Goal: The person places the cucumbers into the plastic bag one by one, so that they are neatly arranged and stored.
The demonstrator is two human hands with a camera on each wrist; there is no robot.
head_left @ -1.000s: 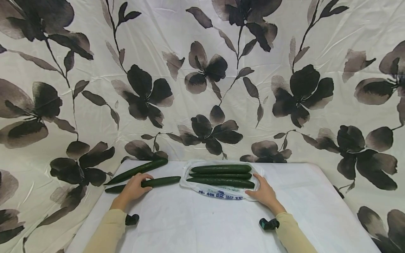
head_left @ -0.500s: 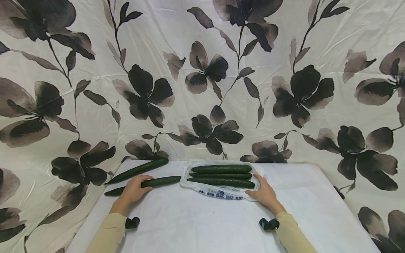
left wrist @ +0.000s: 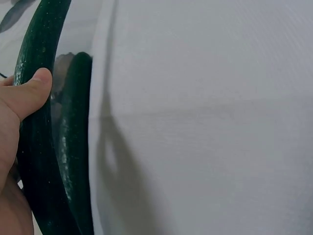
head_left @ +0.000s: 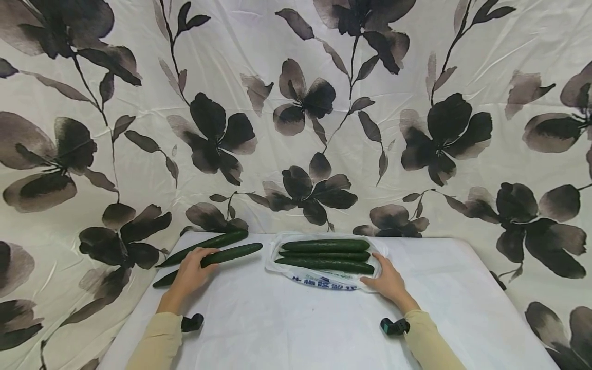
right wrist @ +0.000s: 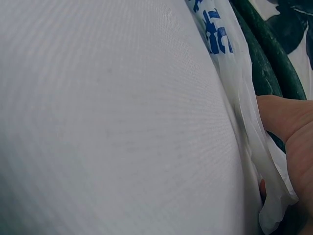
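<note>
My left hand (head_left: 189, 272) grips a long dark green cucumber (head_left: 238, 252) around its middle, thumb across the near side in the left wrist view. That cucumber slants up to the right, and its shadow falls on the white cloth. Just behind it lies a second cucumber (head_left: 217, 240). To the right, a white plastic bag (head_left: 296, 276) with blue printing lies spread under three cucumbers (head_left: 324, 264). My right hand (head_left: 389, 280) holds the bag's right edge, the thumb (right wrist: 276, 115) near the cucumber ends; its other fingers are mostly hidden in the right wrist view.
The white-covered table (head_left: 296, 334) ends just behind the cucumbers. A floral curtain (head_left: 296, 149) hangs directly behind and at both sides. Dark devices are strapped at the left wrist (head_left: 192, 322) and right wrist (head_left: 394, 327).
My left hand has raised the cucumber, its right end tilting up and shifting slightly back. The right hand and the bag have stayed in place.
</note>
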